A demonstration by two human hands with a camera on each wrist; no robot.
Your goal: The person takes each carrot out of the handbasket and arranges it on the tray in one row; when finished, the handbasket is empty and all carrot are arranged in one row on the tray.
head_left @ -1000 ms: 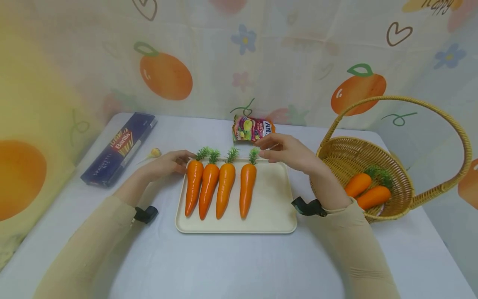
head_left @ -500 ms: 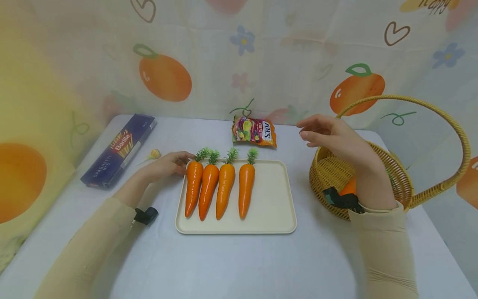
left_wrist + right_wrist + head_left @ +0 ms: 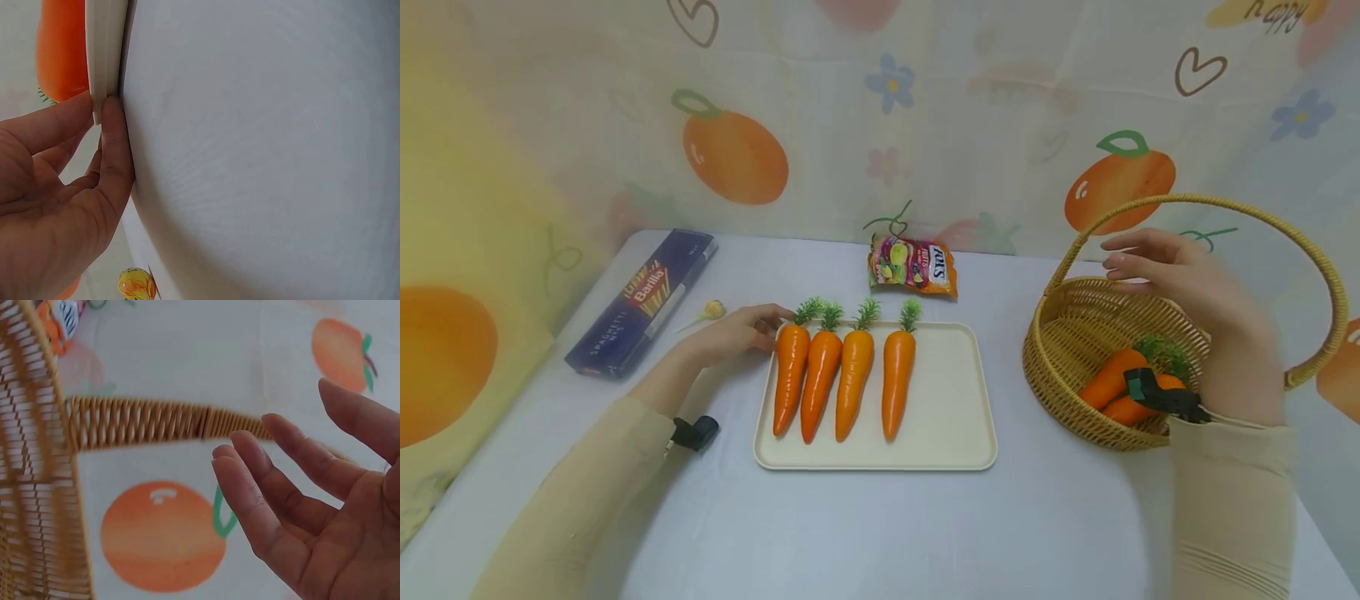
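Observation:
My left hand pinches the left rim of a cream tray. In the left wrist view the tray's edge sits between thumb and fingers. Several orange carrots with green tops lie side by side on the tray, the rightmost carrot set a little apart. My right hand is over the wicker basket, fingers loosely bent and holding nothing. Inside the basket lie two carrots, partly covered by the wrist camera. The right wrist view has the basket's handle beyond the fingers.
A blue spaghetti box lies at the back left, with a small yellow lollipop beside it. Behind the tray is a candy bag. The basket's tall handle arches at the right. A fruit-printed curtain hangs behind the table.
My right hand has moved right, from by the rightmost carrot's top to over the basket, within its handle's arch. The left hand and the carrots on the tray have stayed put.

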